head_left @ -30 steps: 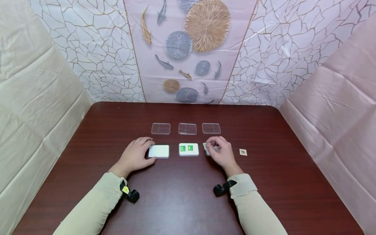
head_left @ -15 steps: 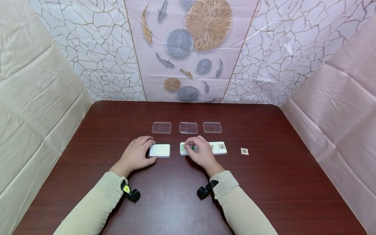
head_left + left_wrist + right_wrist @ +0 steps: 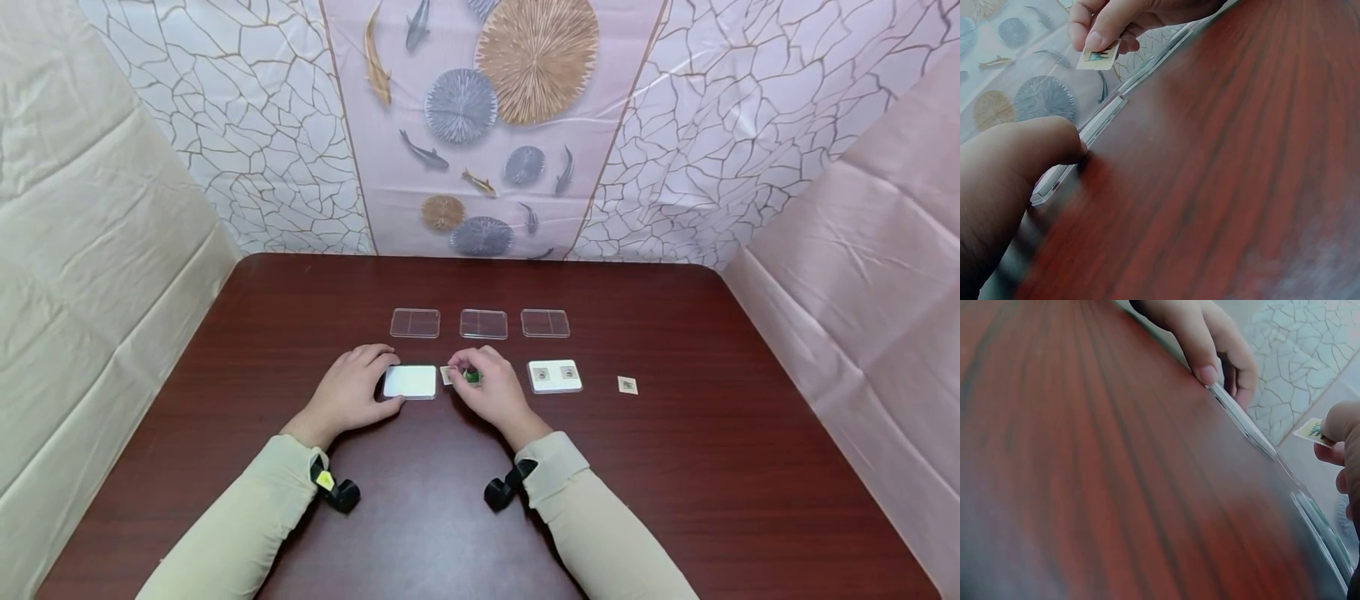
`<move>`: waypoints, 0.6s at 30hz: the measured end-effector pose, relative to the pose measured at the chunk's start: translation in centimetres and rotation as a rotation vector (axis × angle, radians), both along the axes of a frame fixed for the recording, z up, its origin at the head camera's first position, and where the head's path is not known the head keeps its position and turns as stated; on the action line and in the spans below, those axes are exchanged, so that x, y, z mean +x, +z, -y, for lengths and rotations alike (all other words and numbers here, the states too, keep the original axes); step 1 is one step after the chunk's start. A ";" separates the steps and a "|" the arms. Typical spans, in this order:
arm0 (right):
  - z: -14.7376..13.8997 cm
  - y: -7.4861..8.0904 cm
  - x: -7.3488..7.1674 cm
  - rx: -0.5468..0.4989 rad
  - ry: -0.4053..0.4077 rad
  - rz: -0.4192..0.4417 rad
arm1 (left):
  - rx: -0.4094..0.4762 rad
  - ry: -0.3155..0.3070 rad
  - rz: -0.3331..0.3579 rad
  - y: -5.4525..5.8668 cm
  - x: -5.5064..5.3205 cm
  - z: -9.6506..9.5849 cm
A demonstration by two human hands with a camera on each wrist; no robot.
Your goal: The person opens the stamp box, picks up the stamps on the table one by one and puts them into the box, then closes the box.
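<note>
My left hand (image 3: 350,386) holds the leftmost flat plastic case (image 3: 409,382) between thumb and fingers; its top shows plain white. In the left wrist view the thumb (image 3: 1054,147) presses along the case's near edge. My right hand (image 3: 491,390) pinches a small pale stamp (image 3: 1096,59) with a dark green picture, held up above the table in both wrist views. It hovers over the middle case, which it mostly covers; a bit of a green stamp (image 3: 472,377) shows there. The right case (image 3: 555,387) lies flat with two greyish stamps on white.
Three clear lids stand in a row behind the cases: left lid (image 3: 415,323), middle lid (image 3: 483,324) and right lid (image 3: 545,323). One loose stamp (image 3: 627,385) lies on the brown table (image 3: 420,517) to the right. Patterned cloth hangs behind the table.
My right hand has travelled left from the right case across the middle one, carrying the stamp, and uncovers the right case's two stamps. My left hand stays on the left case.
</note>
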State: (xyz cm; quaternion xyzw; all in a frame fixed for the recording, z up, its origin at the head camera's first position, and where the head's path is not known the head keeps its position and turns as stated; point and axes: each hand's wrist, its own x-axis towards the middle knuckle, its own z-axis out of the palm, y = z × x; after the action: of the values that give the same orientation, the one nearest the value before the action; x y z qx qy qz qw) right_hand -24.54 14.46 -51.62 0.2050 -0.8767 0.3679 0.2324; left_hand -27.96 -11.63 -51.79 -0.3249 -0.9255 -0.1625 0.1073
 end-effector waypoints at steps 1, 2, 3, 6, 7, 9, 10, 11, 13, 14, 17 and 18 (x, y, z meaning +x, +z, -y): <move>0.2 0.0 0.0 0.003 -0.003 0.004 | 0.000 0.000 -0.002 0.0 0.0 0.0; 0.4 0.1 0.0 0.002 -0.004 0.004 | 0.001 -0.001 -0.001 0.0 0.0 0.0; 0.6 0.1 0.0 -0.001 -0.005 0.003 | 0.002 -0.002 0.001 0.0 0.0 0.0; 1.2 0.1 0.0 -0.002 -0.001 -0.007 | 0.000 -0.002 0.002 0.0 -0.1 0.0; 1.4 0.1 -0.1 -0.001 0.000 -0.009 | 0.000 -0.001 0.002 0.0 -0.1 0.0; 1.8 0.1 -0.1 0.005 0.000 -0.002 | -0.001 0.000 0.002 -0.1 -0.1 0.0; 2.0 0.1 -0.2 0.012 -0.001 0.005 | -0.001 -0.001 0.002 -0.1 -0.1 0.0; 2.2 0.1 -0.2 0.018 -0.002 0.015 | 0.000 -0.002 0.001 0.0 -0.1 0.0; 2.6 0.0 -0.2 0.032 -0.007 0.029 | 0.004 -0.006 -0.002 0.0 -0.1 0.0; 2.8 0.0 -0.2 0.040 -0.007 0.036 | 0.005 -0.008 -0.002 0.0 -0.1 0.0; 3.4 -0.1 -0.3 0.048 0.000 0.041 | 0.006 -0.010 0.000 0.1 0.0 0.1; 3.7 -0.1 -0.4 0.046 0.004 0.040 | 0.005 -0.009 0.001 0.1 0.0 0.1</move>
State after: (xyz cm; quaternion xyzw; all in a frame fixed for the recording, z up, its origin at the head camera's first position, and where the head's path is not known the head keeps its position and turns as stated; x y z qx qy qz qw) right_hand -24.94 10.79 -51.74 0.2048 -0.8890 0.3520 0.2093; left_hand -28.00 -11.70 -51.69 -0.3289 -0.9236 -0.1654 0.1069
